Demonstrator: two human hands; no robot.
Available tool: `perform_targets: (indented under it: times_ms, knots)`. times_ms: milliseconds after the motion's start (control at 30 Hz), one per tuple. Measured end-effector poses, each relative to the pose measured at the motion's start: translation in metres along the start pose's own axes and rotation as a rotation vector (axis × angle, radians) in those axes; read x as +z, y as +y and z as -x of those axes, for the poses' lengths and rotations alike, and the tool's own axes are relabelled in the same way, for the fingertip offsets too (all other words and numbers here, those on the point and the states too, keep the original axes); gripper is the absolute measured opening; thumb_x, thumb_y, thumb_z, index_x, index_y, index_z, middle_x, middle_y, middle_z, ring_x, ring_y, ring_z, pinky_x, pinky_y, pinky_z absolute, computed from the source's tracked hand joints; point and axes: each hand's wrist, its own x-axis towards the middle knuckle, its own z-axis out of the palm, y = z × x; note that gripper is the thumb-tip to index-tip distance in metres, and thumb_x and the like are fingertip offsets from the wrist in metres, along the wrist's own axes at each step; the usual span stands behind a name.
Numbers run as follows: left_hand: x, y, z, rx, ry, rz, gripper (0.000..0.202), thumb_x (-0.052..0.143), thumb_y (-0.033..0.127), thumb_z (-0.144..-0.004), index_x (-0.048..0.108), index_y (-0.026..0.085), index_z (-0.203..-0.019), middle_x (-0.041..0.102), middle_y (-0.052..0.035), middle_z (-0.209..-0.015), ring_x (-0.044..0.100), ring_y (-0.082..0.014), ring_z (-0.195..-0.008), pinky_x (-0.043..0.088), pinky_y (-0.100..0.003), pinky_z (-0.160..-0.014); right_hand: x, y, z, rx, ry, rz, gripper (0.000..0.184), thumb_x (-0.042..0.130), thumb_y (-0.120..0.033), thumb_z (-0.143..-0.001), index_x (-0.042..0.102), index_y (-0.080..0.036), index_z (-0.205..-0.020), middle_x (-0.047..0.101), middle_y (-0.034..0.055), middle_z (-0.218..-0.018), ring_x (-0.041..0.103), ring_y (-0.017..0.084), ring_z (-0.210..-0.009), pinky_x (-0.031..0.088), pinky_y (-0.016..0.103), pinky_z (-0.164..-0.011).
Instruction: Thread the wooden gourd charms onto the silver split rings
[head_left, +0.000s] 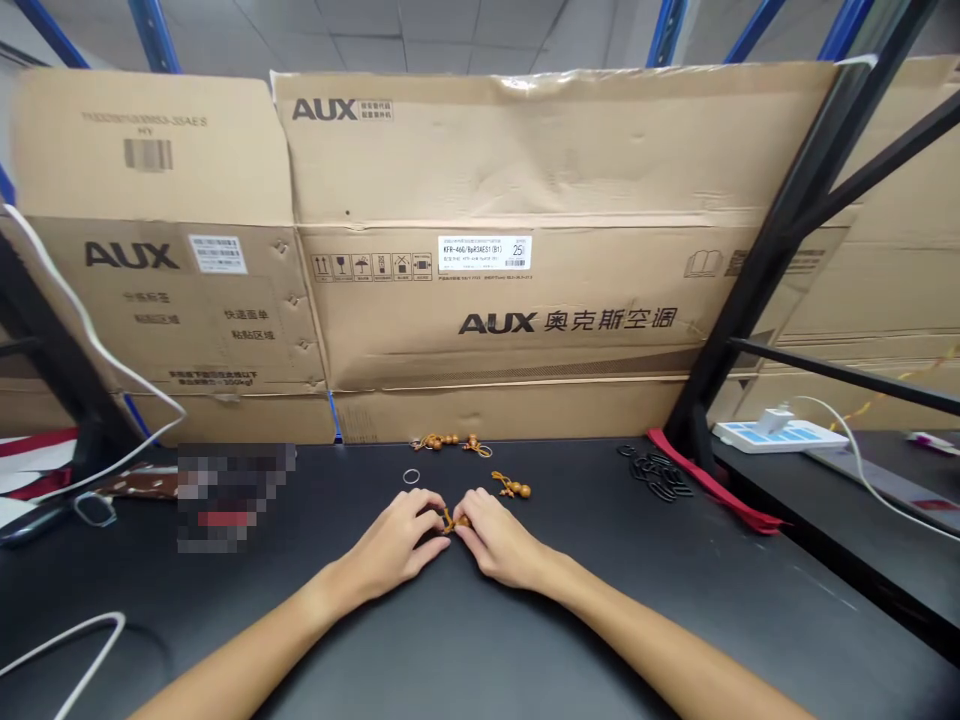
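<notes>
My left hand (394,535) and my right hand (499,540) meet at the middle of the black table (600,600), their fingertips pinching a small wooden bead charm on orange cord (455,521). Just beyond my right hand lies a similar gourd-shaped bead charm (512,488). A thin metal ring (411,476) rests beyond my left hand. Farther back, near the table's far edge, are more beads on orange cord (442,441) and a second metal ring (484,451).
A heap of black rings (655,476) and a red strap (712,482) lie at the right. A pixelated patch (232,497) hides something at the left. Flattened cardboard boxes (487,240) stand behind the table, and a white power strip (780,432) sits on a side bench.
</notes>
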Motion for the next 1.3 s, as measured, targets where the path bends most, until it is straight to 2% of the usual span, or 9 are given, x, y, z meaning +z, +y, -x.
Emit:
perform_targets:
  times_ms: [133,367,500,633,833,1000,1133,1300]
  knots:
    - [0.002,0.001,0.0,0.009,0.019,0.038,0.014,0.048,0.02,-0.092,0.061,0.02,-0.086,0.057,-0.0046,-0.109,0.055,-0.0178,-0.095,0.043,-0.033,-0.086,0.002,-0.003,0.001,0.012,0.019,-0.076,0.008,0.044,-0.013,-0.089,0.049,-0.019,-0.088,0.056,0.005,-0.089,0.049,0.019,-0.081,0.043,0.032,-0.075]
    - [0.003,-0.001,-0.001,-0.033,0.02,0.114,0.013,0.05,0.02,-0.091,0.059,0.02,-0.081,0.057,-0.0044,-0.108,0.054,-0.0185,-0.097,0.042,-0.034,-0.087,0.002,0.006,-0.001,0.134,0.08,-0.061,0.008,0.046,-0.015,-0.088,0.05,-0.02,-0.083,0.058,0.0036,-0.082,0.05,0.019,-0.08,0.042,0.034,-0.075]
    - [0.002,0.002,0.0,-0.068,0.015,0.087,0.01,0.055,0.025,-0.088,0.058,0.02,-0.08,0.055,-0.0043,-0.11,0.054,-0.02,-0.099,0.041,-0.037,-0.089,0.002,0.001,0.001,0.099,0.071,-0.136,0.006,0.047,-0.016,-0.088,0.05,-0.02,-0.085,0.058,0.0029,-0.083,0.05,0.018,-0.08,0.042,0.032,-0.074]
    - [0.003,0.002,0.0,-0.055,0.02,0.059,0.014,0.049,0.023,-0.092,0.057,0.02,-0.081,0.056,-0.0052,-0.11,0.053,-0.0197,-0.098,0.042,-0.035,-0.086,0.003,-0.003,0.001,0.046,0.064,-0.16,0.005,0.047,-0.016,-0.088,0.05,-0.02,-0.087,0.057,0.0031,-0.085,0.05,0.017,-0.081,0.043,0.03,-0.074]
    - [0.0,0.002,-0.001,0.0,0.004,0.077,0.015,0.045,0.019,-0.092,0.058,0.02,-0.084,0.055,-0.006,-0.112,0.053,-0.0189,-0.096,0.043,-0.034,-0.086,0.001,0.005,-0.002,0.171,0.107,-0.06,0.009,0.048,-0.015,-0.088,0.052,-0.019,-0.081,0.059,0.0031,-0.081,0.05,0.019,-0.08,0.041,0.034,-0.075]
    - [0.0,0.005,0.0,-0.059,0.023,0.061,0.007,0.053,0.024,-0.089,0.056,0.02,-0.085,0.054,-0.0054,-0.113,0.052,-0.0208,-0.101,0.042,-0.038,-0.089,0.002,0.0,0.001,0.111,0.086,-0.132,0.006,0.047,-0.017,-0.089,0.052,-0.02,-0.086,0.059,0.003,-0.084,0.051,0.018,-0.082,0.043,0.032,-0.074]
    - [0.003,0.003,0.001,-0.04,0.021,0.034,0.013,0.046,0.021,-0.092,0.055,0.019,-0.083,0.055,-0.0064,-0.112,0.053,-0.0208,-0.099,0.042,-0.038,-0.088,0.003,-0.006,0.002,0.06,0.056,-0.159,0.005,0.049,-0.018,-0.089,0.052,-0.02,-0.087,0.058,0.0029,-0.085,0.052,0.018,-0.081,0.043,0.031,-0.074]
    - [0.003,0.002,0.0,-0.023,-0.001,0.079,0.012,0.044,0.017,-0.092,0.053,0.019,-0.083,0.052,-0.0068,-0.114,0.052,-0.0199,-0.098,0.043,-0.036,-0.087,0.004,0.007,-0.002,0.186,0.136,-0.102,0.007,0.049,-0.017,-0.088,0.053,-0.02,-0.082,0.059,0.0029,-0.081,0.052,0.018,-0.078,0.042,0.031,-0.073]
